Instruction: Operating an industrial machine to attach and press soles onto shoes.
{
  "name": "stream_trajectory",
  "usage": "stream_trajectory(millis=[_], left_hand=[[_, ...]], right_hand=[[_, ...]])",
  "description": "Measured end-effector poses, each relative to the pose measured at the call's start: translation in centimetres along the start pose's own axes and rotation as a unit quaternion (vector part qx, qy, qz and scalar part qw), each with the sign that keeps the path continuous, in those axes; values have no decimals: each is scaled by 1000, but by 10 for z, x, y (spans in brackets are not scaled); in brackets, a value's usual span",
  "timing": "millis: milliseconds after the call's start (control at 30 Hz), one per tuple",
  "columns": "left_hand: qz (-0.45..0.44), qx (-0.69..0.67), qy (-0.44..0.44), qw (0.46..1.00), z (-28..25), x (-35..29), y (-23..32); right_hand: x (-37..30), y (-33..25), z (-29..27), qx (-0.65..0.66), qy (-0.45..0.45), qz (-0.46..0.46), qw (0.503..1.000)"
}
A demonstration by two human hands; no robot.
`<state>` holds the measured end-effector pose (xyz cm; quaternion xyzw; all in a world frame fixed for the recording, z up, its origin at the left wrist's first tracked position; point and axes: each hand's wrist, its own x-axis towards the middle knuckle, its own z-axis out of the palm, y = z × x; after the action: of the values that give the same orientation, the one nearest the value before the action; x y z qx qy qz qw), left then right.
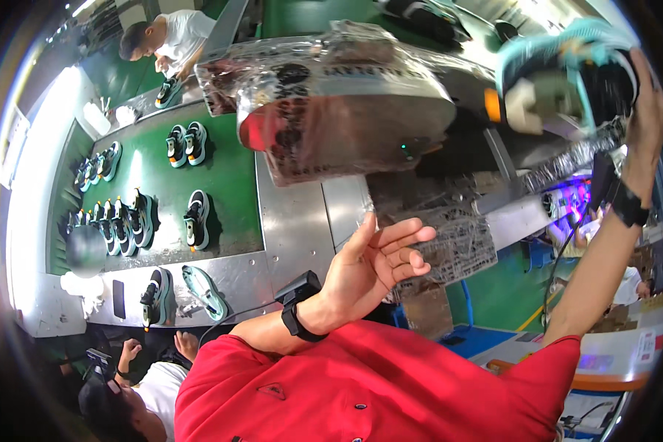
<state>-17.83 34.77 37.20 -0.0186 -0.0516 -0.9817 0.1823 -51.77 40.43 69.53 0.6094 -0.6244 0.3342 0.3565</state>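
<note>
The right hand is raised high at the far right, its forearm climbing steeply from the red sleeve, and it grips the right end of a teal-and-black sneaker; its fingertips are mostly hidden. The left hand is held in front of the chest, empty, palm turned upward, thumb up and fingers loosely spread and slightly curled. Both wrists wear black straps.

The sneaker is in the air at the upper right, beside the film-wrapped machine. Its long axis runs roughly left to right, with an orange tab at the left end; it is blurred, so I cannot tell which end is the toe.

To the left, a green-topped desk with a metal border carries rows of similar sneakers. On the border lie another sneaker, a pale teal shoe sole and a dark flat slab. A co-worker in white bends over a shoe at the upper left; another sits at the lower left. Green floor shows on the right.
</note>
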Motion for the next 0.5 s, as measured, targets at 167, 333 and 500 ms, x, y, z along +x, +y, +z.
stream_trajectory(millis=[167, 333, 500], left_hand=[[14, 47, 25, 998, 6, -11, -44], [60, 182, 80, 978, 19, -19, -88], [90, 327, -161, 927, 42, -35, -108]], right_hand=[[-129, -10, 52, 202, -218, 220, 929], [-228, -35, 118, 231, -411, 229, 851], [-264, -29, 168, 336, -431, 265, 794]])
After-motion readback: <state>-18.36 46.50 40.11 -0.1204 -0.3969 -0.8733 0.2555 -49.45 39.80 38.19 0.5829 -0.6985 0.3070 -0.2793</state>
